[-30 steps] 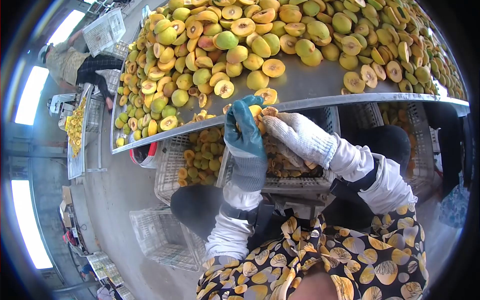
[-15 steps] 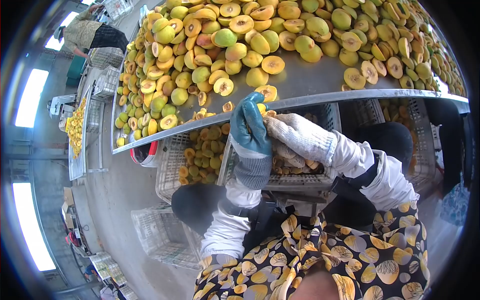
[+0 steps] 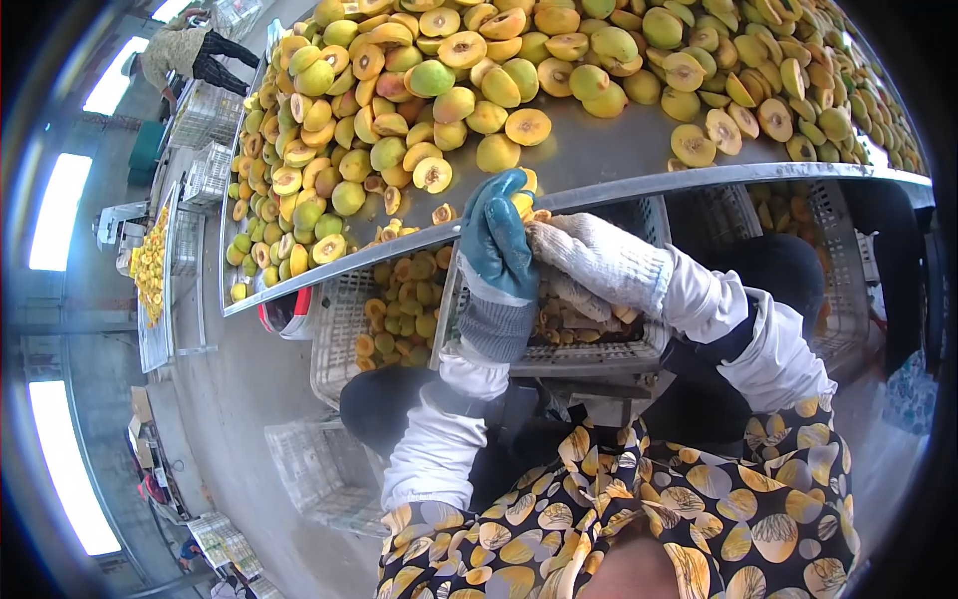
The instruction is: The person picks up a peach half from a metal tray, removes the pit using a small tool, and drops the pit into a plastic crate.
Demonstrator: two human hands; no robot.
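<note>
My left hand (image 3: 498, 232), in a teal-coated glove, is closed around a cut yellow peach half (image 3: 522, 204) just over the table's near rim. Its fingers point up and partly hide the fruit. My right hand (image 3: 597, 258), in a white knitted glove, is pressed against the same fruit from the right, fingers closed; what lies in its fingertips is hidden. Many halved peaches (image 3: 439, 78), some with brown pit cavities facing up, are heaped on the metal table (image 3: 599, 140) beyond my hands.
The table's raised metal rim (image 3: 389, 247) runs under my hands. Below stand crates, one with peach halves (image 3: 407, 311) and one with scraps (image 3: 569, 327) between my knees. An overturned-looking crate (image 3: 324, 469) lies on the floor at left. Another person (image 3: 180, 55) bends over crates at the far left.
My view has shifted slightly, moving the table and peaches a little up and left. Both hands stay together at the rim on the same peach half, my left hand turned slightly.
</note>
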